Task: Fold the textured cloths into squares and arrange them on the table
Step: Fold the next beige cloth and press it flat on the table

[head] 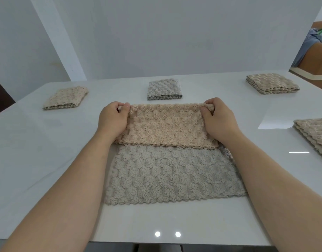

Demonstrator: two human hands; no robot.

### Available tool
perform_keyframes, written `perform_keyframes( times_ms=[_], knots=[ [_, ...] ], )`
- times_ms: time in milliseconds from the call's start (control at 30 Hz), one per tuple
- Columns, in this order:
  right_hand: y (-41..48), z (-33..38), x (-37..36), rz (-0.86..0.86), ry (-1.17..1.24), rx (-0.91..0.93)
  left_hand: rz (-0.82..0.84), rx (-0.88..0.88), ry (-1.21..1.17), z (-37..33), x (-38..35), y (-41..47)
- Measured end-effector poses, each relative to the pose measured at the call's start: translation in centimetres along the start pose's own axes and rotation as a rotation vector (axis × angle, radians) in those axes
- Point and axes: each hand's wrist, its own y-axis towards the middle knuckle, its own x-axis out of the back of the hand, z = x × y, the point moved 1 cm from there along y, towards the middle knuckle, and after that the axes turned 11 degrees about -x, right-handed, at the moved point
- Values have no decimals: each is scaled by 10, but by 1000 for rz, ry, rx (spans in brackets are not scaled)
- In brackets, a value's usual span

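Left hand (113,118) and right hand (217,119) each pinching a far corner of the beige textured cloth (165,126), grey cloth (173,173) beneath, 4 folded cloths on white table (38,151)

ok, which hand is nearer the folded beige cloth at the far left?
Left. The left hand pinches the left end of the peach cloth, to the right of the folded beige cloth and closer to the camera; the right hand pinches the opposite end, farther right.

Table (47,160): folded beige cloth (65,97) L, grey cloth (164,89) mid, tan cloth (272,83) R (stack (315,135) at edge); open cloth (171,173) ctr.
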Motion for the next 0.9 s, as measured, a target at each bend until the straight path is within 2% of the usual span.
perform_keyframes(
  times_ms=[333, 500, 600, 700, 800, 900],
  knots=[
    [-13, 11, 11, -75, 54, 91, -164, -117, -112, -30, 16, -8],
    [-11, 39, 38, -100, 42, 214, -216, -168, -129, -61, 31, 0],
    [-10, 61, 59, -14, 12, 237, -207, -158, -131, -81, 36, 18],
    [-13, 87, 70, 191, -91, 237, -158, -143, -193, -97, 36, 34],
    [-14, 109, 68, 370, -153, 203, -4, -107, -209, -108, 31, 42],
    [-10, 123, 60, 396, -187, 218, 141, -64, -235, -113, 23, 46]
  ],
)
